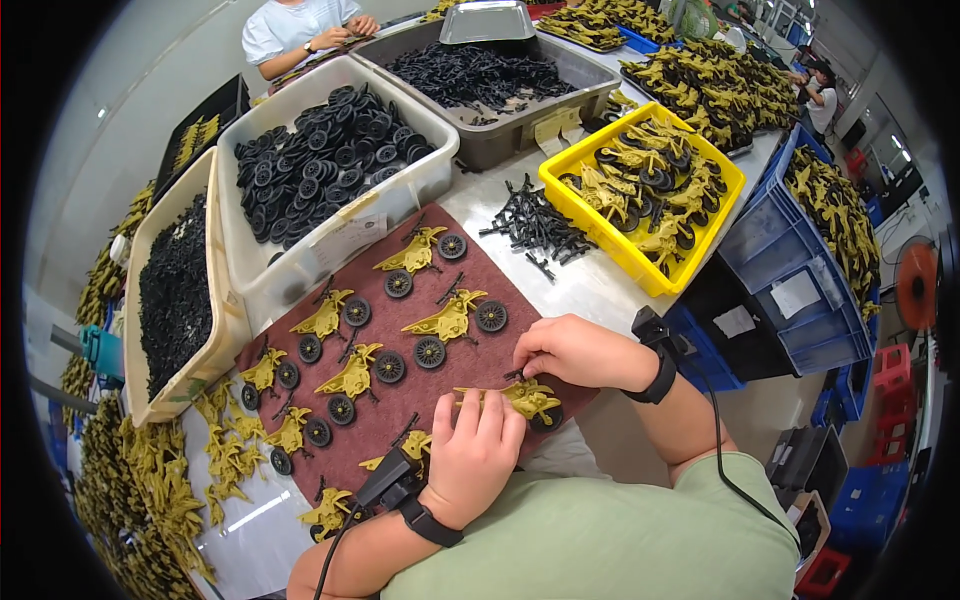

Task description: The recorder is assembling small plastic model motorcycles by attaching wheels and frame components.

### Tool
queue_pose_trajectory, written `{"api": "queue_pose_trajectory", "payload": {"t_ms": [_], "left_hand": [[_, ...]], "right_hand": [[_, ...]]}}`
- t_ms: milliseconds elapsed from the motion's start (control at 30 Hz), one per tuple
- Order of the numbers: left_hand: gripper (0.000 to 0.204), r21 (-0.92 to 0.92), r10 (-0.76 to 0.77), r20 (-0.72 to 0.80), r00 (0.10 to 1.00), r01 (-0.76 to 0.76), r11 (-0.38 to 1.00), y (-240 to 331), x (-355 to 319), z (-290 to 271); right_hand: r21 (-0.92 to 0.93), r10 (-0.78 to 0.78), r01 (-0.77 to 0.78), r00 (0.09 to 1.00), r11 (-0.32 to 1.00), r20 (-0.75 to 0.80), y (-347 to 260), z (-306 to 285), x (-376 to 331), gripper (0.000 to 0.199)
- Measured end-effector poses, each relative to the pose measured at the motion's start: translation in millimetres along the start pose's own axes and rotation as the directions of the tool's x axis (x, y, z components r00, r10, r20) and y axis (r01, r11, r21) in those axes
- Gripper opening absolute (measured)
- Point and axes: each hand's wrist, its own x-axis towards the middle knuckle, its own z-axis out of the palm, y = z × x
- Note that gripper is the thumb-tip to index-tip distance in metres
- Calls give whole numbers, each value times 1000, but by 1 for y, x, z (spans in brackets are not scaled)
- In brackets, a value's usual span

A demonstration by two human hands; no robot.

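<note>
Motorcycle (536,402) shows yellow under half-curled left hand (470,450), grip unclear; right hand (583,352) pinches bar (514,375).

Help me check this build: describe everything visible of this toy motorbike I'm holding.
The toy motorbike has a yellow, plastic-looking body and a partly hidden black wheel at its right end. Over the maroon cloth, your left hand covers its middle; your right hand pinches a dark piece at its upper edge.

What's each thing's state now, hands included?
Right hand: pinching a small black part
Left hand: fingers over a yellow toy motorcycle
Maroon cloth: spread, toy motorcycles on it
White bin: open, heaped with wheels
Yellow tray: open, filled
Cream bin: open, holding black pieces
Grey bin: open, partly filled
</note>
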Motion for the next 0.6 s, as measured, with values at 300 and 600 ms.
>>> {"api": "queue_pose_trajectory", "payload": {"t_ms": [300, 600], "left_hand": [[21, 24, -3, 4, 1000, 3, 1000, 0, 2, 1], [22, -8, -33, 23, 999, 33, 999, 0, 4, 0]], "right_hand": [[-107, -51, 53, 999, 993, 15, 3, 7, 2, 9], [-409, -169, 125, 983, 904, -72, -9, 15, 4, 4]]}}
